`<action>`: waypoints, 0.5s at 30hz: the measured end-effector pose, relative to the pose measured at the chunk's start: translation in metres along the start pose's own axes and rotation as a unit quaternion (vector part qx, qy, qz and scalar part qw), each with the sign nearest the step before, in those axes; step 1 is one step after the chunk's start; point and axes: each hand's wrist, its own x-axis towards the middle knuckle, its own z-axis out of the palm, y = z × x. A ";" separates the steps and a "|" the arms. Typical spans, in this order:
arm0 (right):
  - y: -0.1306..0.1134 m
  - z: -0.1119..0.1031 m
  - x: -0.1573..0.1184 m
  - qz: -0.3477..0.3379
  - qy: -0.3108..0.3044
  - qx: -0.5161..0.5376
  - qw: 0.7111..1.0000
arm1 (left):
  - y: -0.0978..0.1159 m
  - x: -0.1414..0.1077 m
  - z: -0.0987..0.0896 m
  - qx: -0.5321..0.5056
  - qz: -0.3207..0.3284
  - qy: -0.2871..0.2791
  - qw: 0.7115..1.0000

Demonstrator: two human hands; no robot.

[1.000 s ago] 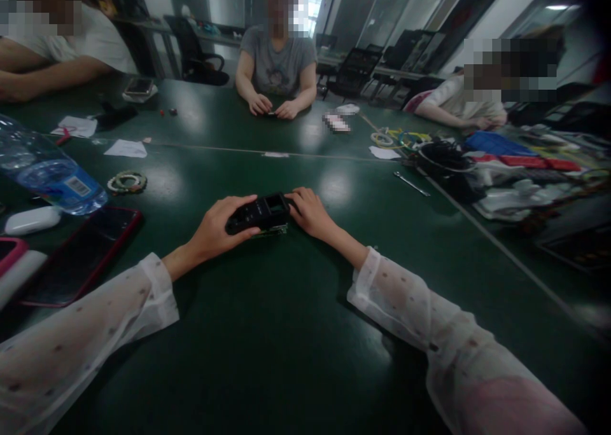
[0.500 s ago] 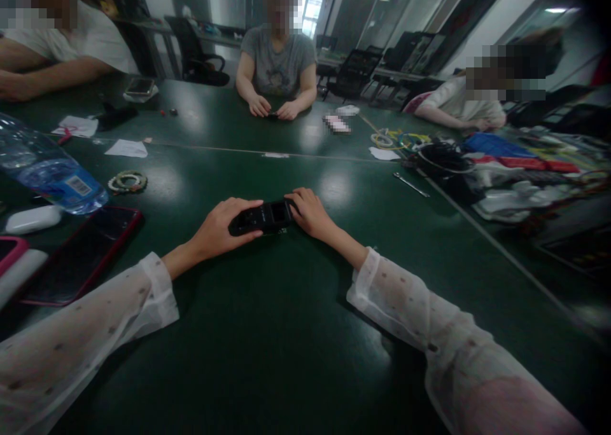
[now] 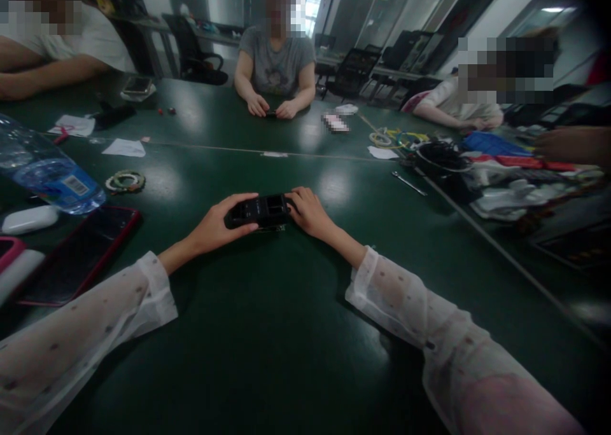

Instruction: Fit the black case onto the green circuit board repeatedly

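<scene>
My left hand [image 3: 219, 222] is closed around the left end of a black oblong plastic device [image 3: 255, 211], thumb on the near side and fingers on the far side. The device has a rectangular opening in its right half, and pale markings show on its top. At its right end, the bent fingers of my right hand [image 3: 308, 209] hold the edge; their tips are partly hidden. Something small and light-coloured shows under the device's near edge, too blurred to name. Both hands are over the green table [image 3: 258, 333].
On the left are a water bottle [image 3: 52, 174], a red-edged phone [image 3: 81, 254], a white case [image 3: 31, 219] and bracelets [image 3: 125, 181]. A wrench [image 3: 409, 183] lies to the right, near tangled cables [image 3: 442, 157]. Several people sit around; a blurred arm [image 3: 573, 145] reaches in at right.
The device has tilted slightly in my hands, so more of its near side and opening show. At the right edge a blurred arm has come into view over the clutter.
</scene>
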 end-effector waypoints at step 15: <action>-0.002 0.000 0.001 0.012 -0.001 -0.005 1.000 | -0.001 -0.001 0.001 0.068 0.015 -0.026 0.997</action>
